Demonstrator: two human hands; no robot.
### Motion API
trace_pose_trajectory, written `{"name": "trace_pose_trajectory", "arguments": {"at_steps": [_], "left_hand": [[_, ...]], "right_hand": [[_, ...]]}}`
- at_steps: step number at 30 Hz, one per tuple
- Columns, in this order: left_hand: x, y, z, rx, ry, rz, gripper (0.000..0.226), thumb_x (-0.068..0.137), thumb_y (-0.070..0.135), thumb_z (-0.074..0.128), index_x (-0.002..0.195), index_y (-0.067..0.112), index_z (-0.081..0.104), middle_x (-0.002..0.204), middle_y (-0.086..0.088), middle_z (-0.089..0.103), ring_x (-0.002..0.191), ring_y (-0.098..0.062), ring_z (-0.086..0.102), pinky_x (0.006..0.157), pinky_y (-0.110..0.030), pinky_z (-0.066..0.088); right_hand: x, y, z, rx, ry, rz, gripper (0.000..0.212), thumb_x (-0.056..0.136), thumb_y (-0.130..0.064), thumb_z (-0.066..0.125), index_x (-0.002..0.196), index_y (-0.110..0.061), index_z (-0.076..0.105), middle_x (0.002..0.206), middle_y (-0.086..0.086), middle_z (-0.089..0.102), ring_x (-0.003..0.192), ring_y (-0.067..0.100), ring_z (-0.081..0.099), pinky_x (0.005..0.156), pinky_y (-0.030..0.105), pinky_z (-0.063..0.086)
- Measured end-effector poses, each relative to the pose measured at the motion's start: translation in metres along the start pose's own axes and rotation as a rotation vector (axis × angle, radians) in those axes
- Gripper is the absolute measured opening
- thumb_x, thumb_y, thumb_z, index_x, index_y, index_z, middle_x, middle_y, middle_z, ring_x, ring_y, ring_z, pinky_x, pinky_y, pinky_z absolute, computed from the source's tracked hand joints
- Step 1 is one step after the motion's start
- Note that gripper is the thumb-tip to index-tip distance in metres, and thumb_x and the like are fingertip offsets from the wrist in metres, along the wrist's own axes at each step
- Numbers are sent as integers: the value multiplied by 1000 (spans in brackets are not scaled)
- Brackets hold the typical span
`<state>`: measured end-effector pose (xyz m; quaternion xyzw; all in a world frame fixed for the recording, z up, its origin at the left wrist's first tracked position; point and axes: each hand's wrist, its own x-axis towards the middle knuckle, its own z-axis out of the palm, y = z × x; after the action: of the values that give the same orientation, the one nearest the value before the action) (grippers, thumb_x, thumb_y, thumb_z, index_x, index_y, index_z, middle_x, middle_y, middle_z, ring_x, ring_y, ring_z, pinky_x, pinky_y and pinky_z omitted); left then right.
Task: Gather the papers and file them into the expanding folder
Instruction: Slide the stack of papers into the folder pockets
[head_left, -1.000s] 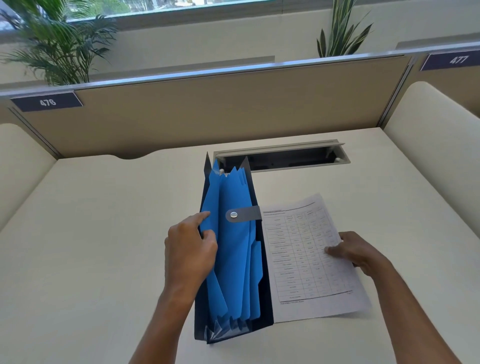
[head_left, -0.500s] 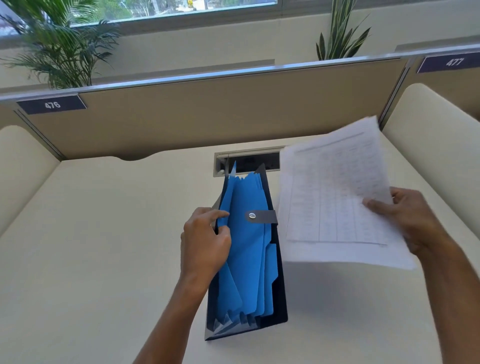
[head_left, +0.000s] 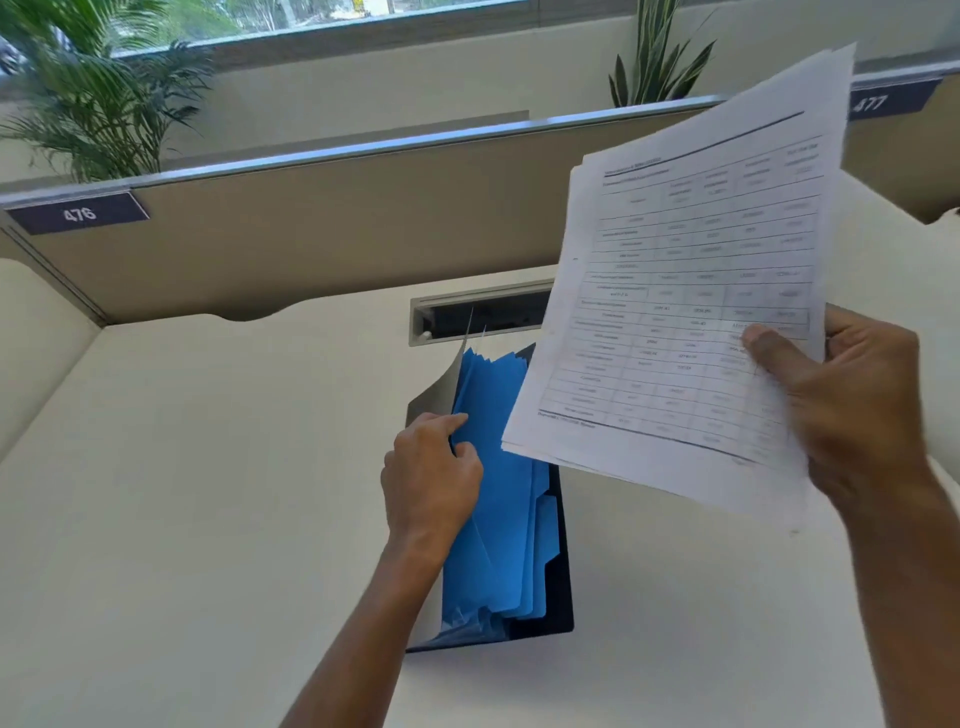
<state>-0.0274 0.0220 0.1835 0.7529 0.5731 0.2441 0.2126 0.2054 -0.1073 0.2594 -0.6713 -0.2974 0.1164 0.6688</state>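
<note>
The right hand (head_left: 852, 415) pinches the papers (head_left: 691, 291), light, floppy sheets best gripped near one edge, above the expanding folder (head_left: 509, 499) on the desk (head_left: 208, 467), whose blue dividers the left hand (head_left: 431, 478) holds apart.

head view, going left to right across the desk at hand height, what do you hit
bare desk → left hand → blue folder → papers → right hand
</note>
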Motion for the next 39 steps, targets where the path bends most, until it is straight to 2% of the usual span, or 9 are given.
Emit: {"name": "trace_pose_trajectory", "arguments": {"at_steps": [4,8,11,15,18,20,27,31,39], "left_hand": [[-2,4,7,23,5,3,40,83,11,54,121,20,67,119,1,67,94,-23,66,85,-39,53],[-3,7,11,31,11,-4,38,85,12,55,121,19,67,120,-1,67,96,-23,66,85,-37,51],[-2,7,11,33,11,-4,39,84,12,55,121,19,67,120,-1,67,95,-23,66,84,-36,51],[0,5,8,30,43,-15,37,84,14,55,120,18,67,121,-2,67,94,-24,67,83,-36,52],[2,6,7,28,76,-20,35,86,15,57,120,16,67,122,-3,66,94,-23,68,81,-33,53],[3,7,6,23,88,-27,34,87,15,58,119,15,67,122,-3,67,93,-23,68,80,-32,54],[-2,11,4,5,90,-26,33,87,13,57,119,12,68,120,-4,67,94,-23,67,77,-26,47],[-5,14,4,1,98,-27,33,87,12,58,119,11,68,121,-5,67,97,-24,67,83,-32,51],[-7,21,4,-10,111,-19,34,88,12,58,121,11,66,123,-6,67,101,-24,67,84,-32,52]], "right_hand": [[-10,11,15,-48,-54,-7,27,91,-8,67,111,-25,70,89,-18,74,76,4,74,66,20,59],[-22,21,24,-160,-124,-13,21,93,-10,64,107,-24,71,91,-9,74,71,1,71,59,14,56],[-32,29,29,-247,-189,21,16,95,-11,62,102,-20,73,89,-4,74,75,14,72,60,23,57],[-42,36,29,-281,-307,125,15,94,-11,63,97,-20,74,86,-8,74,73,16,73,59,26,60],[-46,40,33,-268,-373,225,16,94,-10,62,101,-14,76,90,-2,76,76,19,74,66,36,63],[-46,43,38,-270,-404,256,19,94,-7,61,105,-12,75,93,-1,76,78,19,74,68,37,63],[-40,39,66,-311,-487,268,22,90,-4,57,105,-4,74,98,5,74,83,22,73,73,42,63],[-41,43,92,-365,-501,248,26,86,-3,55,105,-1,72,100,9,72,86,23,70,75,43,62],[-50,75,131,-460,-532,266,19,87,-8,59,96,8,64,95,20,70,83,33,70,66,53,59]]}}
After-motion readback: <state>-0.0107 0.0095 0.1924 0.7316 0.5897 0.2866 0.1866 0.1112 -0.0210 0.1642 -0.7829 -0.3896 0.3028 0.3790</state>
